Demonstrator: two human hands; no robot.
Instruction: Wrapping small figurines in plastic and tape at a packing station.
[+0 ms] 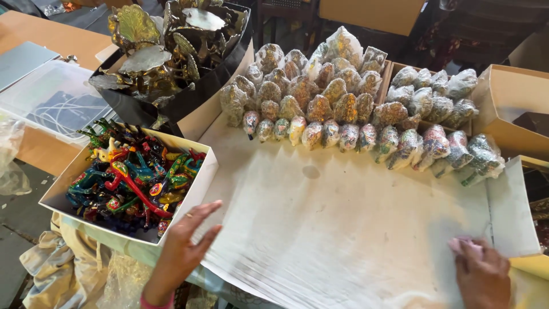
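White paper sheet (343, 223) is pressed flat under the open left hand (186, 246), beside the box of painted figurines (128, 183); the right hand (480, 272), closed on a pink cloth (464, 245), is best swept evenly outward.

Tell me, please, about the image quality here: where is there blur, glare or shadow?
Head view: the left hand and right hand look slightly soft; the white paper sheet is brightly and evenly lit; the plastic-wrapped figurines show small glints; the metal ornaments in the black box shine; the top corners are dark.
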